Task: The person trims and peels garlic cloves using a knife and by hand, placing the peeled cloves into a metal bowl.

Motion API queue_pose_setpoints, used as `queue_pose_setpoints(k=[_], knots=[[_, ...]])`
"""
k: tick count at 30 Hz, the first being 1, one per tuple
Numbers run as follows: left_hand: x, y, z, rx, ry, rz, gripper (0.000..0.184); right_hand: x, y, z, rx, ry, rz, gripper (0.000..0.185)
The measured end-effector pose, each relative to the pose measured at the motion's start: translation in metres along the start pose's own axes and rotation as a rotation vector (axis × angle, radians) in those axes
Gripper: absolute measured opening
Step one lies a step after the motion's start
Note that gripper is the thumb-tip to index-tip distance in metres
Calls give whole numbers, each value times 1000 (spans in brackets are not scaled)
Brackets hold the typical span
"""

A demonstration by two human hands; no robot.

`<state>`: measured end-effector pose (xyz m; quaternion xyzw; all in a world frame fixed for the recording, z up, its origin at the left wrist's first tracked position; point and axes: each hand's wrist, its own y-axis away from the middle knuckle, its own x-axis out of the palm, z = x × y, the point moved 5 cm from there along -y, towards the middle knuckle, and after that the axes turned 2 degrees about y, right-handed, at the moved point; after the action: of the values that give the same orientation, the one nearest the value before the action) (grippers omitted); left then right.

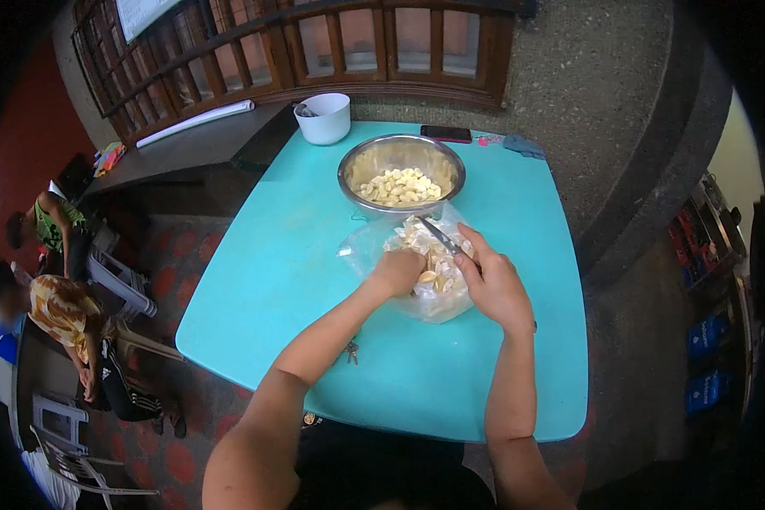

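Note:
My right hand (495, 283) is closed on the handle of a small knife (441, 236), whose blade points up and to the left over a clear plastic bag (440, 307). Inside the open bag lie garlic cloves and papery skins (438, 262). My left hand (399, 272) reaches into the bag's left side with its fingers bent among the cloves; what they hold, if anything, is hidden. Just beyond the bag stands a steel bowl (346, 183) with many pale peeled cloves (402, 186) in it.
On the turquoise table (263, 255) are a white bowl (325, 126), a dark phone (446, 133), a grey cloth (524, 146) and keys (353, 352). Two people (53, 223) sit at the left. A wall with a wooden window frame rises behind the table.

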<state>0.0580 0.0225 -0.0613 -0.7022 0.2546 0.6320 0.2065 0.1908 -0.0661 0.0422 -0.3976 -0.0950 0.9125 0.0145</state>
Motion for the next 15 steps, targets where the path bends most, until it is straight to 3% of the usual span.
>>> queue_pose_setpoints(k=[5, 8, 11, 15], knots=[[5, 5, -8, -43, -75, 143, 19, 0, -2, 2, 11, -12, 15, 43], [17, -1, -6, -16, -86, 75, 15, 3, -2, 0, 1, -35, 11, 42], [16, -1, -8, -20, -171, 206, 16, 3, -3, -2, -24, -38, -9, 42], [28, -4, -8, 25, -228, 179, 17, 3, -4, -2, -38, -31, -22, 42]])
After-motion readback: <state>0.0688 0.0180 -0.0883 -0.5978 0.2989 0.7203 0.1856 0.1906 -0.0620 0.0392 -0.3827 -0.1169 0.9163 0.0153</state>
